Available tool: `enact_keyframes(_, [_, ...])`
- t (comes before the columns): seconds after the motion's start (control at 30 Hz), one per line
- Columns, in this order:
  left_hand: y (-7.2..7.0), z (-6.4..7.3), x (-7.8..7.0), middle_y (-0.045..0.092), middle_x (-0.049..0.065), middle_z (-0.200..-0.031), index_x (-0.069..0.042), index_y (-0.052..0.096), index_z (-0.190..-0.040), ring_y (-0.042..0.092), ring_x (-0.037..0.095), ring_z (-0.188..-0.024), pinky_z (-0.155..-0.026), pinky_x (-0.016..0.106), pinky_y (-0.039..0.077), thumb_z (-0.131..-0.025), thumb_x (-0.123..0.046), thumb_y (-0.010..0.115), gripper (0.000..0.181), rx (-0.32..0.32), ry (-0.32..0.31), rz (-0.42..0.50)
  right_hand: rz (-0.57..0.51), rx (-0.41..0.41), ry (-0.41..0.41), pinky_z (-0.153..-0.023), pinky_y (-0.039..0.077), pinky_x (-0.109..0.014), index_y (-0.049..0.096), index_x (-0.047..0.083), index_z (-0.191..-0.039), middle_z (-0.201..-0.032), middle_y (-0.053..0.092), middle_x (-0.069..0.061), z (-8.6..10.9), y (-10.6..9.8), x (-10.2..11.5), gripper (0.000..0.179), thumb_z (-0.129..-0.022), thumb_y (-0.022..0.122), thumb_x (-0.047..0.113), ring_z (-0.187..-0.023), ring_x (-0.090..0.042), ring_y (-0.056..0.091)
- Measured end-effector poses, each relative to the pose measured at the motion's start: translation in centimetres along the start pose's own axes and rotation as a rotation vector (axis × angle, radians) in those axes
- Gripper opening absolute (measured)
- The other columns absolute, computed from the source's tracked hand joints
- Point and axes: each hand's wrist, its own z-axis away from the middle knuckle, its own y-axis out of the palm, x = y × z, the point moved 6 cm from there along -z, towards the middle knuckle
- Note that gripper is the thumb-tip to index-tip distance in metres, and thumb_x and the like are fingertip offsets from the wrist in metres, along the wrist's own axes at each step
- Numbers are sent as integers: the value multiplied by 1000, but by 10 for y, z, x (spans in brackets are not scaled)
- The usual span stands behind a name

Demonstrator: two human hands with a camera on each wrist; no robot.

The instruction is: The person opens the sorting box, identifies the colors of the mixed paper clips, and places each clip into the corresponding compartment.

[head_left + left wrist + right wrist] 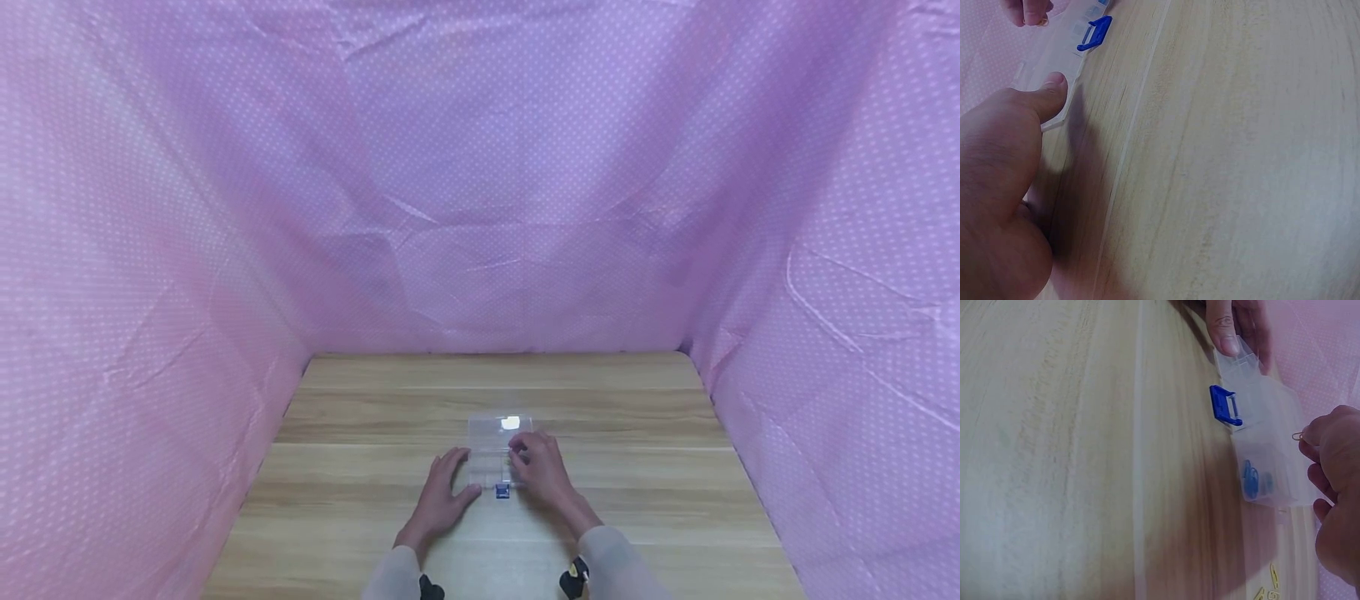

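A clear plastic compartment box [486, 471] lies on the table with its lid [486, 431] raised away from me and a blue latch [1225, 406] at its front. My left hand [441, 498] holds the box's left end, thumb at the front edge and fingers toward the back. Over the right part of the box, my right hand [543, 468] pinches a small paper clip [1297, 436] between thumb and forefinger. Blue paper clips [1250, 480] sit in the right-hand compartment, seen through the wall in the right wrist view.
Several yellow paper clips [1274, 576] lie on the wooden table [360, 475] to the right of the box. Pink dotted cloth [480, 283] hangs around the table's back and sides.
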Motion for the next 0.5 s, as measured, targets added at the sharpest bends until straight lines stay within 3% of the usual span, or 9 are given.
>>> enact_keyframes(0.23, [0,0,1,48,19,-177,-15,51,-167,34,47,-172,-146,69,15,-106,-34,80,71,6,-7,-2,25,7,20,-96,58,-38,82,10,-110,-101,79,2,-1,7,-5,12,-99,84,10,-98,-12,63])
enact_keyframes(0.5, [-2,0,-1,48,20,-177,-14,52,-166,34,48,-171,-145,71,16,-106,-33,80,70,4,-9,8,97,-14,-46,-95,57,-41,82,10,-107,-98,81,1,-1,9,0,11,-97,85,9,-95,-14,66])
